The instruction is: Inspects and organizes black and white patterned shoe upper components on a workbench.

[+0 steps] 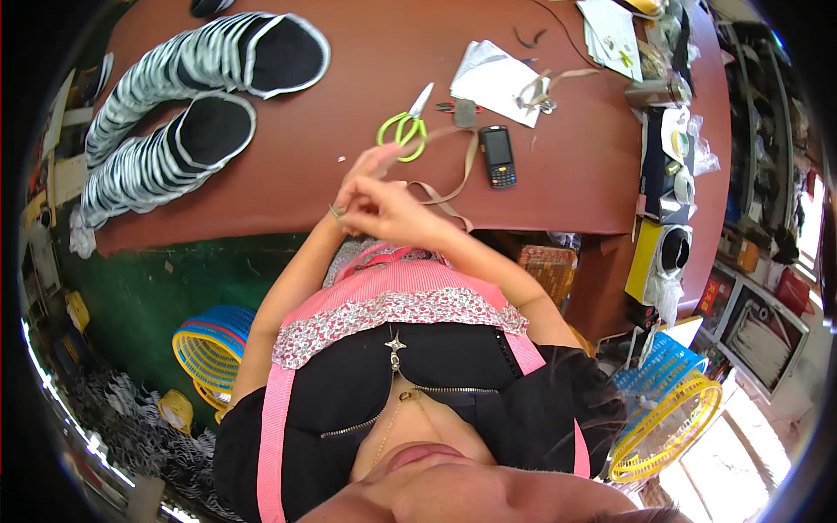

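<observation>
My two hands meet over the near edge of the brown tabletop (288,187). The left hand (375,164) has its fingers stretched toward the table, slightly blurred and partly covered by the other. Across it lies my right hand (388,207), its fingers curled in by the left wrist; what they hold, if anything, is hidden. A small band (336,213) shows at that wrist. Just beyond the fingers are green-handled scissors (422,101). A tan strap (472,155) loops beside the hands, and a black handheld device with a keypad (498,159) lies right of it.
Two stacks of black pieces with white edging (166,157) curve over the table's left. White papers (493,80) and a small grey block (466,113) lie at the back. Boxes and tape rolls (671,174) line the right edge. Blue and yellow baskets (209,344) stand below.
</observation>
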A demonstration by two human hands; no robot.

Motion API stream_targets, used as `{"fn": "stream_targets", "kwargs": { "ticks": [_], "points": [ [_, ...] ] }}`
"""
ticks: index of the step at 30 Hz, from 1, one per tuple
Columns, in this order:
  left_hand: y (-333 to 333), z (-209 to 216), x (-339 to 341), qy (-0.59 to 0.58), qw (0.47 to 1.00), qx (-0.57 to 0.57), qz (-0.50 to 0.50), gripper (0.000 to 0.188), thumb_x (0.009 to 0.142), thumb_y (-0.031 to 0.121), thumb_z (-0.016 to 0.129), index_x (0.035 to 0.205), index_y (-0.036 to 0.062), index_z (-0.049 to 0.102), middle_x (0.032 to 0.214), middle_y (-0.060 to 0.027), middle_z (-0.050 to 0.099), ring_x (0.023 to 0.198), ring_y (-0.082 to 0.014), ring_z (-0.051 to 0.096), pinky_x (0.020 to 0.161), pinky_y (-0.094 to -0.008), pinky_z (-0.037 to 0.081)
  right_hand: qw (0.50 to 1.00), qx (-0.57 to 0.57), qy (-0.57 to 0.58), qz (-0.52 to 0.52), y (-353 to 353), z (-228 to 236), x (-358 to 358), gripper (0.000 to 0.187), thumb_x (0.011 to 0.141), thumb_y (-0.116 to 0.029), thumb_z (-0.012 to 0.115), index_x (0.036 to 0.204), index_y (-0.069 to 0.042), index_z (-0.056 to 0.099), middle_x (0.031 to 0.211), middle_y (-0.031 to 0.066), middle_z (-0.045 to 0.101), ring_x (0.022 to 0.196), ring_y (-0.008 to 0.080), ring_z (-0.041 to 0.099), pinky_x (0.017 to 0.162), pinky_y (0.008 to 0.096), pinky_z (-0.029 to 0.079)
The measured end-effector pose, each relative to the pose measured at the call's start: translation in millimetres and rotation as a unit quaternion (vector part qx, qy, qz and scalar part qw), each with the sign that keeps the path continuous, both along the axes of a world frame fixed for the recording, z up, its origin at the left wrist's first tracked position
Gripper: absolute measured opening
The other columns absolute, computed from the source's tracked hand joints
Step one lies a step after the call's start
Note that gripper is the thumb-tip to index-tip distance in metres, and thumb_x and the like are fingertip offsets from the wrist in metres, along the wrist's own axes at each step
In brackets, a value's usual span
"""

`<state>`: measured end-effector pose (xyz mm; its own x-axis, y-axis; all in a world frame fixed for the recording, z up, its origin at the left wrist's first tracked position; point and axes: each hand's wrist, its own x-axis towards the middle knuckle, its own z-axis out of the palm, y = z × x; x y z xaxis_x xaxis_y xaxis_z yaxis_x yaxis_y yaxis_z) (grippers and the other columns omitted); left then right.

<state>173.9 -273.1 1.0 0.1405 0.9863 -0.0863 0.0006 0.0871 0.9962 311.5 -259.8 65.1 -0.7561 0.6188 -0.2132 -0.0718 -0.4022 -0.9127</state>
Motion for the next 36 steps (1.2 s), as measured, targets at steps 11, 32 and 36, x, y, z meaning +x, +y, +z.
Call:
{"fn": "stream_targets", "kwargs": {
  "ticks": [11, 32, 36],
  "points": [
    [-212, -32, -161, 0.089, 0.981, -0.168, 0.022, 0.032, 0.1, 0.031, 0.066, 0.105, 0.0014, 0.075, 0.089, -0.0061, 0.076, 0.083, -0.0121, 0.068, 0.078, -0.0307, 0.054, 0.932, 0.351, -0.029, -0.082, -52, 30, -134, 0.04, 0.094, 0.006, 0.062, 0.133, -0.004, 0.066, 0.129, 0.0105, 0.07, 0.106, 0.0155, 0.068, 0.091, 0.0306, 0.054],
    [-231, -73, -336, 0.151, 0.962, -0.17, 0.151, 0.045, 0.097, 0.03, 0.07, 0.131, 0.0034, 0.058, 0.105, -0.0148, 0.072, 0.086, -0.0228, 0.072, 0.079, -0.0365, 0.059, 0.97, -0.152, -0.069, -0.177, 39, -90, -321, 0.019, 0.101, -0.024, 0.066, 0.105, -0.005, 0.066, 0.071, -0.0053, 0.046, 0.059, 0.0046, 0.039, 0.053, 0.0232, 0.035],
    [-198, -63, -415, 0.234, 0.926, -0.191, 0.227, 0.085, 0.088, 0.032, 0.079, 0.153, 0.0001, 0.034, 0.137, -0.0262, 0.056, 0.115, -0.0338, 0.064, 0.1, -0.0432, 0.052, 0.964, 0.032, -0.136, -0.226, 62, -123, -393, 0.035, 0.094, -0.035, 0.076, 0.104, -0.002, 0.073, 0.092, 0.0041, 0.07, 0.067, 0.0069, 0.055, 0.053, 0.0237, 0.041]
  ]
}}
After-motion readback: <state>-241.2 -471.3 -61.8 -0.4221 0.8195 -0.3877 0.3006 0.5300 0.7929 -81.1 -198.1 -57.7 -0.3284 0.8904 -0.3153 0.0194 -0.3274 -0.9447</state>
